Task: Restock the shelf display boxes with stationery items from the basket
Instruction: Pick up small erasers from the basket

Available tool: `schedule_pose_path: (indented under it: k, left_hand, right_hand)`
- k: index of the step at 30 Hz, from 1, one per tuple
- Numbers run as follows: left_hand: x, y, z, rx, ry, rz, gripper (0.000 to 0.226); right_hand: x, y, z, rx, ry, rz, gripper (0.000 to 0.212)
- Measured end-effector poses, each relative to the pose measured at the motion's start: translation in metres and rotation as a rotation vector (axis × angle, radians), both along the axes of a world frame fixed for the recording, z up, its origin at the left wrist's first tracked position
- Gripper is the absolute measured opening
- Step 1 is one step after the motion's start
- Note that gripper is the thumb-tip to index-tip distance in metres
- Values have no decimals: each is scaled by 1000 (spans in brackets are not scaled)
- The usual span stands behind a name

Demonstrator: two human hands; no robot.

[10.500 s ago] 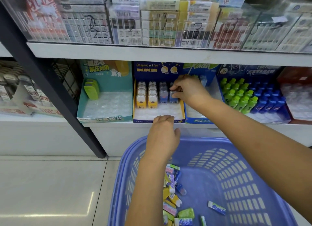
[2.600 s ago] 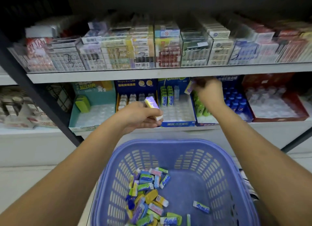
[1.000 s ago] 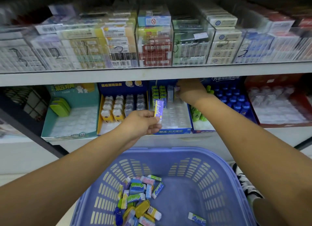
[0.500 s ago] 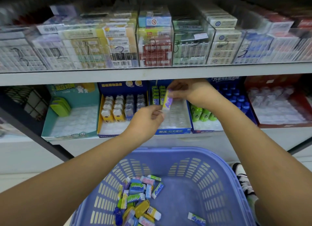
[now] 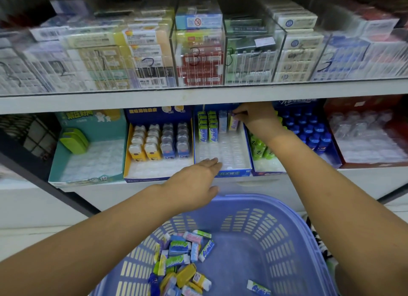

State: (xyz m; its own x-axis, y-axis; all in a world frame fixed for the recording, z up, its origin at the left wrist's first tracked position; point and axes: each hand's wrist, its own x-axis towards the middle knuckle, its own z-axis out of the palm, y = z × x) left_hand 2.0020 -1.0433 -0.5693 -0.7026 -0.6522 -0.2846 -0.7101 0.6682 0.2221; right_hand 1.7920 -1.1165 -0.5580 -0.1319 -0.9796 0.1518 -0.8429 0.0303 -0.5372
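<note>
one eraser (image 5: pixel 234 122), pinched by the right hand (image 5: pixel 254 116), enters the box (image 5: pixel 234 173); spread left hand (image 5: pixel 194 183) should reach the basket (image 5: pixel 287 240).

1. The left hand (image 5: pixel 194 185) and right hand (image 5: pixel 258 116) are bare.
2. The left forearm (image 5: pixel 106 234) and right forearm (image 5: pixel 335 185) are bare, uncovered to the frame edge.
3. A black-and-white patterned shoe (image 5: pixel 318 240) shows at lower right, mostly hidden.

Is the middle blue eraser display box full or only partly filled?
Partly filled: the blue display box holds upright erasers only at the back; its clear front slots are empty.
</note>
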Motion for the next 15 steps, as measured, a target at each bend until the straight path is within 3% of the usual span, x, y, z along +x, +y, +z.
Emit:
schedule_pose_path:
  k: [11,15]
  left_hand:
    - [0,1,3,9,-18,2,66]
    - [0,21,7,-103,200,44,57]
  right_hand:
    - [21,1,8,143,393,-103,19]
    - [33,23,16,132,449,-67,33]
